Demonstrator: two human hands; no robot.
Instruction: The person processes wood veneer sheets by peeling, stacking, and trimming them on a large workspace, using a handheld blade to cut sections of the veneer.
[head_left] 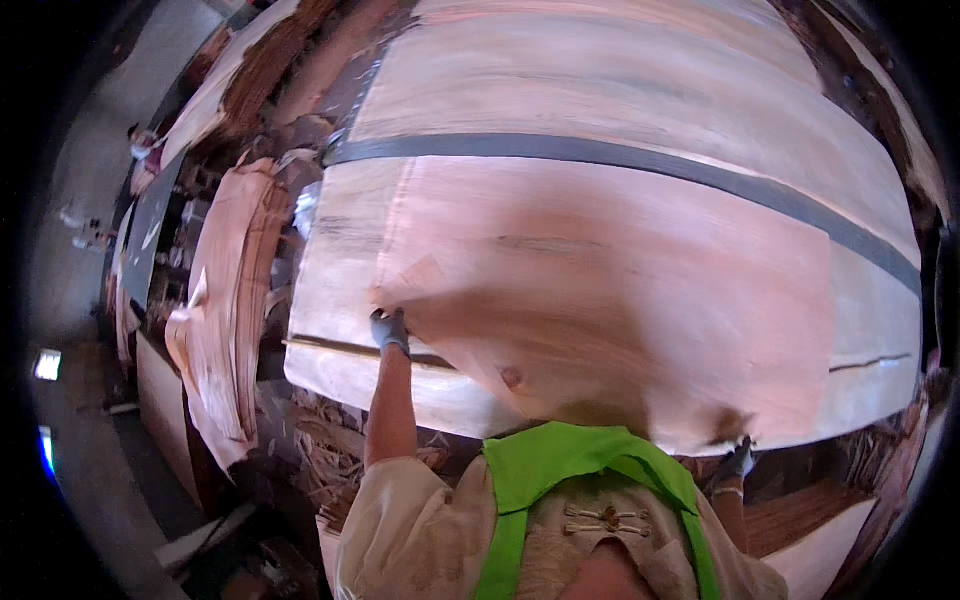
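Note:
A large, thin pinkish wood veneer sheet lies over paler sheets on a wide work surface before me. My left hand, in a grey glove, pinches the sheet's left edge, where a corner looks creased and raised. At the near right edge, my right hand, also gloved, grips the sheet's border; its fingers are partly hidden. A round brown knot marks the veneer between the hands, close to my green apron straps.
A dark flat bar crosses the surface beyond the sheet, with more pale veneer behind it. Stacked veneer stands on the left, with scraps below the near left edge. Far left, another person is visible.

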